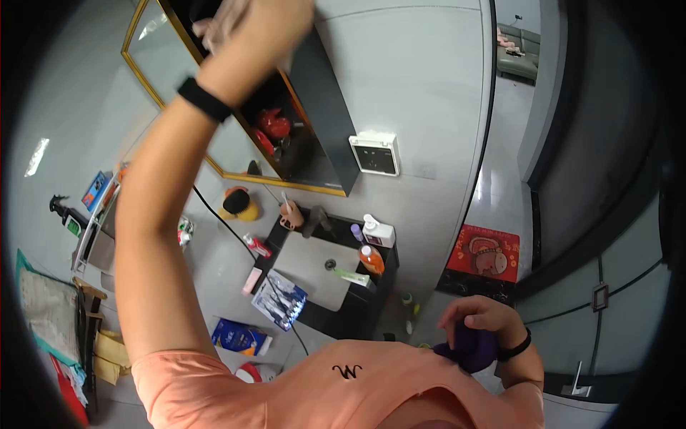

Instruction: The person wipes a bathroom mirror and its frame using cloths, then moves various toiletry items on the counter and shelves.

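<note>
My left arm is raised high, and my left hand [264,25] is at the upper edge, by the open shelves of a mirror cabinet [325,107]. Motion smears its fingers, so I cannot make out whether it holds anything. Red items [273,123] sit on a dark cabinet shelf below it. Close to my body on the right, my right hand [489,314] has its fingers curled over a dark purple bundle, seemingly cloth [475,347]. A black band circles each wrist.
Below the cabinet is a washbasin [314,275] on a black counter, with a white pump bottle [379,232], an orange bottle [371,259], a toothpaste tube [350,277] and a blue toothbrush pack [280,299]. A wall socket [375,154] is beside the cabinet. A doorway has a red mat [488,252].
</note>
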Demonstrator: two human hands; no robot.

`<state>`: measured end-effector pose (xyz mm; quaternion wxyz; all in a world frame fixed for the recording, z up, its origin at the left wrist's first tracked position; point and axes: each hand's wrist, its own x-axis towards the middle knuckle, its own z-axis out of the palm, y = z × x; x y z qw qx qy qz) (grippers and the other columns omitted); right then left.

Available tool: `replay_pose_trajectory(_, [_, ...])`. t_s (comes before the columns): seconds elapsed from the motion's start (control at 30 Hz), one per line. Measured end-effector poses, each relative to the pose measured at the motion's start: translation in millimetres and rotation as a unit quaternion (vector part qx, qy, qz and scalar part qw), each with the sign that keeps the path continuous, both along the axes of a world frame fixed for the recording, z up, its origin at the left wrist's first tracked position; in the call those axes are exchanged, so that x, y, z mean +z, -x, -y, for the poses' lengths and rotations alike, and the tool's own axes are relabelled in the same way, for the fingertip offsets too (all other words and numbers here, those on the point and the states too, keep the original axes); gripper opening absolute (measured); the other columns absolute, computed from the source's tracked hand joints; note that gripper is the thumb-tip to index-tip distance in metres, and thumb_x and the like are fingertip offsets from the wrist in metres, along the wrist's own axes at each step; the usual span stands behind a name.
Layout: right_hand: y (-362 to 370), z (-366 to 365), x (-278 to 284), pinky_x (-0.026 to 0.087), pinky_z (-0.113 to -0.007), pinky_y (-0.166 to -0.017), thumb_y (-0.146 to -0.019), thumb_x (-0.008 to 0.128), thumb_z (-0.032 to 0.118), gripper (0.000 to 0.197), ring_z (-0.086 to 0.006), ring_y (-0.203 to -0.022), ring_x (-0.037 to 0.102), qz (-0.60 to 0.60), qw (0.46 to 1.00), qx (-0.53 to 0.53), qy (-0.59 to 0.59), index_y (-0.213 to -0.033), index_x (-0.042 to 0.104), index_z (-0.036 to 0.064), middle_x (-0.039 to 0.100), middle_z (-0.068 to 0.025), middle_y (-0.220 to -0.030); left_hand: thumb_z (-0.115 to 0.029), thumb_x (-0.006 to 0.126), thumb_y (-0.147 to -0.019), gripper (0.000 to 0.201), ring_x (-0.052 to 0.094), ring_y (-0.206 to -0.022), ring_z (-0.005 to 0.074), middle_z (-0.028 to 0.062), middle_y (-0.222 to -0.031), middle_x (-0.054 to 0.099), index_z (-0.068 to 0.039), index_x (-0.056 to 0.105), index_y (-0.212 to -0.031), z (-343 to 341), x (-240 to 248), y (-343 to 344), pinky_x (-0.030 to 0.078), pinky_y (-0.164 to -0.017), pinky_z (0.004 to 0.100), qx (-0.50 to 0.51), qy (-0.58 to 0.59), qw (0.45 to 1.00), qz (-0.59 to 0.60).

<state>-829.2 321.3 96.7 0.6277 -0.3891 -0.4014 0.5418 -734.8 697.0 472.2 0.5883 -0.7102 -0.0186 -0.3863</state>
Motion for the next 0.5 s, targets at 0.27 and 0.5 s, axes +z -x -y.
replay_pose_trajectory(0.27, [4, 9, -10, 0.051, -0.033, -0.088, -0.104, 0.057, 0.038, 0.050, -0.0210, -0.093, 0.069, -0.002, 0.999, 0.037, -0.014, -0.132, 0.056, -0.0030, 0.070, -0.0144, -0.098, -0.019, 0.053, -0.090, 0.053, 0.055, -0.130, 0.0285, 0.0167, -0.129, 0.064, 0.009, 0.053, -0.135, -9, -248, 27, 0.035, -0.115, 0.0446, -0.031, 0.118, 0.955, -0.271])
replay_pose_trajectory(0.5, [20, 35, -19, 0.051, -0.036, -0.088, -0.102, 0.058, 0.043, 0.053, -0.0237, -0.091, 0.070, 0.010, 0.999, -0.046, 0.004, -0.127, 0.060, -0.0039, 0.070, -0.0150, -0.097, -0.020, 0.051, -0.089, 0.056, 0.053, -0.131, 0.0360, 0.0267, -0.137, 0.057, 0.012, 0.052, -0.135, -30, -333, 55, 0.038, -0.111, 0.0488, -0.140, 0.208, 0.948, -0.194])
